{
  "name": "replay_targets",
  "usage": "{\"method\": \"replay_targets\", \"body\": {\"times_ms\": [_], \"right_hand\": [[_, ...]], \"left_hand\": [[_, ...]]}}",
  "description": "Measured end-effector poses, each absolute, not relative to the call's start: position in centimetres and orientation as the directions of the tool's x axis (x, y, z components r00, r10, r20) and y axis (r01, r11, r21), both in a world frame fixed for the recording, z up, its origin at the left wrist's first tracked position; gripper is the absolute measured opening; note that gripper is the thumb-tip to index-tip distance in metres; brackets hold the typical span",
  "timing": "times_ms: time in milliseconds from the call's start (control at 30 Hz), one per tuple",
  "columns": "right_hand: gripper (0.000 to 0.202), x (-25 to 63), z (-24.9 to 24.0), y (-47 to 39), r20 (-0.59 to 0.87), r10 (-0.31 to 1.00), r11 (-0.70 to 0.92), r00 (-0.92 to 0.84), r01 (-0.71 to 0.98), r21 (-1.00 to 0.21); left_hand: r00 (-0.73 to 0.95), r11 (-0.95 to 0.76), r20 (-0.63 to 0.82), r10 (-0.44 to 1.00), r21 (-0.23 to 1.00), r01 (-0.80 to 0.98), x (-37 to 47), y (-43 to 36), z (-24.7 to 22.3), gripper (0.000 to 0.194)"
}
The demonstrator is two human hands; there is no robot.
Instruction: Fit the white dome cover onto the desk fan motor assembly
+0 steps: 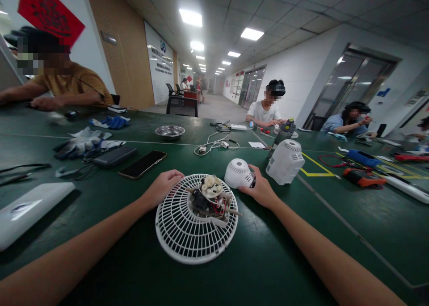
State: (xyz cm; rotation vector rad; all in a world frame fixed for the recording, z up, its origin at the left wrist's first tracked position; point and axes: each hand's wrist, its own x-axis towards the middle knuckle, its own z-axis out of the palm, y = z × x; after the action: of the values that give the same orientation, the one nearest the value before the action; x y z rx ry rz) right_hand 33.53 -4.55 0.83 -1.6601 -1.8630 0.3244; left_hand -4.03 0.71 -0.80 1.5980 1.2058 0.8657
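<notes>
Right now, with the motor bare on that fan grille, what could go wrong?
1. The exposed motor and its thin red wires sit unprotected on the white grille; a snag from the left hand at the rim might tear a lead.
2. The right hand rests on the domed white cover; being rounded, it might roll on the green table.
3. The phone lies close to the left hand and could get knocked.

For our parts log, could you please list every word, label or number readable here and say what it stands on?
None can be read.
Red paper sign on the wall: dark characters, blurred.
White wall board: logo and lines of text, too small.
White plastic fan grille and white domed motor cover: no marking visible.
</notes>
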Motion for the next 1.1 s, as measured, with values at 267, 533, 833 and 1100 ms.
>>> {"method": "replay_targets", "body": {"times_ms": [267,533,833,1100], "right_hand": [[0.086,33.42,0.99,-4.78,0.262,0.965,0.180,-0.032,0.803,-0.568],[0.089,33.38,1.11,-4.80,0.233,0.972,0.163,-0.034,0.811,-0.562],[0.088,33.25,1.30,-5.01,0.219,0.975,0.155,-0.033,0.810,-0.566],[0.088,33.33,1.16,-4.86,0.228,0.972,0.173,-0.048,0.806,-0.566]], "left_hand": [[0.253,-0.073,0.001,0.968,0.959,0.275,-3.84,0.74,-0.92,0.033],[0.265,-0.056,-0.022,0.964,0.958,0.282,-3.76,0.52,-0.61,0.033],[0.277,-0.049,-0.030,0.960,0.961,0.273,-3.98,0.64,-0.70,0.034],[0.265,-0.073,-0.003,0.964,0.958,0.277,-3.78,0.50,-0.49,0.034]]}}
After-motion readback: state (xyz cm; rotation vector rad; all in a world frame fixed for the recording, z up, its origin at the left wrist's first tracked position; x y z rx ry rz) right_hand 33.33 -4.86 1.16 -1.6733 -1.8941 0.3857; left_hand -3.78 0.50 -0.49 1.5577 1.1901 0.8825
